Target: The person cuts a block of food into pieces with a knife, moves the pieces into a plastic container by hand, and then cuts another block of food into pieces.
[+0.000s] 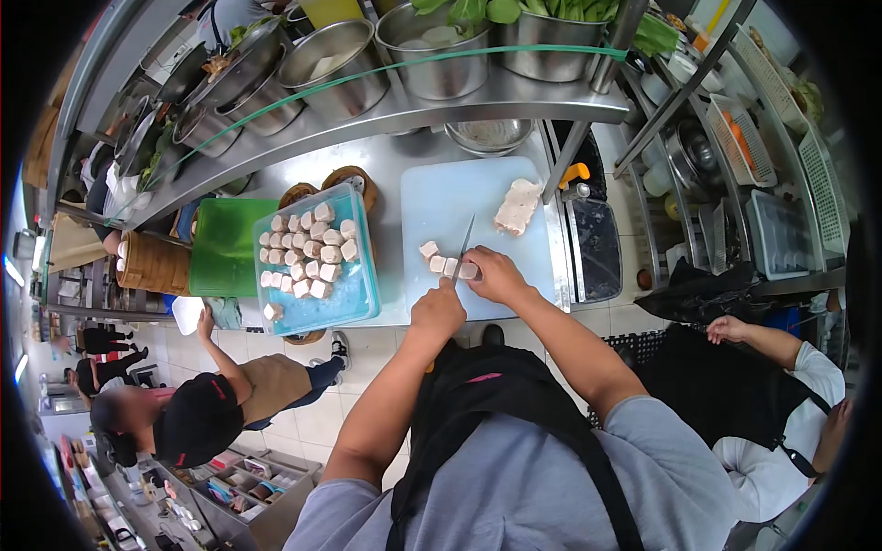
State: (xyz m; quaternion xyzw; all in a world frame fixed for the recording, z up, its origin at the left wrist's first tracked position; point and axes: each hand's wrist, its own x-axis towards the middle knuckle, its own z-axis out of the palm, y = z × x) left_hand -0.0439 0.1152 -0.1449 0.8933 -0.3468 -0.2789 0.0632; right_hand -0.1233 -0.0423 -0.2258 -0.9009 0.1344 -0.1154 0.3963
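Observation:
On a pale blue cutting board [432, 197], my left hand [438, 309] grips a knife [465, 241], its blade pointing away from me. The fingers of my right hand [496, 275] close on a pale pinkish food strip [469, 270] beside the blade. Cut cubes [429, 249] of the same food lie just left of the knife. Farther back on the board rests a larger uncut block [519, 206]. To the left, a clear plastic container [358, 308] with a bluish bottom holds many similar cubes [308, 248].
A green cutting board [230, 248] and bamboo steamers [152, 262] are left of the container. Metal pots [335, 69] line the shelf above. One co-worker [230, 386] holds a white dish [187, 315] at left; another co-worker [772, 413] is close at right.

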